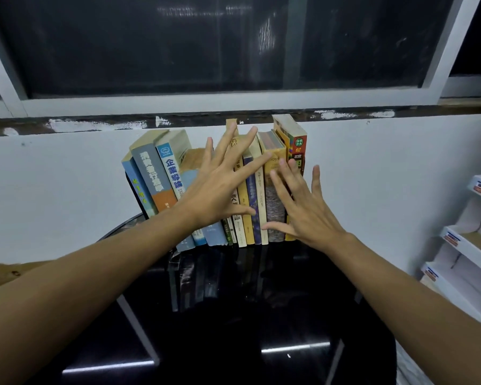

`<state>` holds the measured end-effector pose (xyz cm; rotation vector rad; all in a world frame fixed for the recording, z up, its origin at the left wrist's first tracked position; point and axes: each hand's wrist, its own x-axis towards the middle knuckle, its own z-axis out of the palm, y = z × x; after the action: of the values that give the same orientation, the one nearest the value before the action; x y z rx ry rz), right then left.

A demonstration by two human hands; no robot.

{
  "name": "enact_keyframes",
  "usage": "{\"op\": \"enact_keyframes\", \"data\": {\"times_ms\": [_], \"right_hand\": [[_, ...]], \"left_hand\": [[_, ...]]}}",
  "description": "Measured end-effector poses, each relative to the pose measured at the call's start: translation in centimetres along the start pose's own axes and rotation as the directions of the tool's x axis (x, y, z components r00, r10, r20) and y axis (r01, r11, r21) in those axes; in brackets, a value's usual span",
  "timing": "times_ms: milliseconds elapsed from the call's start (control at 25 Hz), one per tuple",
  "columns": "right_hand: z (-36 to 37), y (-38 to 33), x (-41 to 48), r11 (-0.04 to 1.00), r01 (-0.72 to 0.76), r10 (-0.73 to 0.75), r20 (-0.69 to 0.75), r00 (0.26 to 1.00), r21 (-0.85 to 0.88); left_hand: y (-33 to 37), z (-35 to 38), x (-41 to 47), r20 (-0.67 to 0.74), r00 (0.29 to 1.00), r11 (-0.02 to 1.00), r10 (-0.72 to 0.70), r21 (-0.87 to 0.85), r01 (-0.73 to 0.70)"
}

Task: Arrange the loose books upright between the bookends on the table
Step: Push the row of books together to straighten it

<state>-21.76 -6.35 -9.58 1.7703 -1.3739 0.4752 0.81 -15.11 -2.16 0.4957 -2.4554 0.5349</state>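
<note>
On the table (pixel 233 357), books (pixel 164 176) standing, some leaning

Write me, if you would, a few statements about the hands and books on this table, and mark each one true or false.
1. The left hand and right hand are both open, fingers spread, over the book spines. True.
2. The grey-spined book near the left end stands straight upright. False: its top leans to the left.
3. The red-spined book is at the left end of the row. False: it stands at the right end.
4. The table has a glossy black top. True.
</note>
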Motion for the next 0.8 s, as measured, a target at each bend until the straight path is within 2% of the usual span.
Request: {"op": "enact_keyframes", "data": {"times_ms": [360, 800], "right_hand": [[3.4, 0.6, -0.4, 0.995, 0.034, -0.039, -0.051, 0.998, -0.096], [4.2, 0.7, -0.1, 0.997, 0.014, -0.019, -0.071, 0.997, -0.073]], "left_hand": [[-1.0, 1.7, 0.1, -0.055, 0.996, 0.996, 0.063, 0.070, -0.059], [-1.4, 2.3, 0.6, -0.053, 0.997, 0.994, 0.053, 0.097, -0.048]]}}
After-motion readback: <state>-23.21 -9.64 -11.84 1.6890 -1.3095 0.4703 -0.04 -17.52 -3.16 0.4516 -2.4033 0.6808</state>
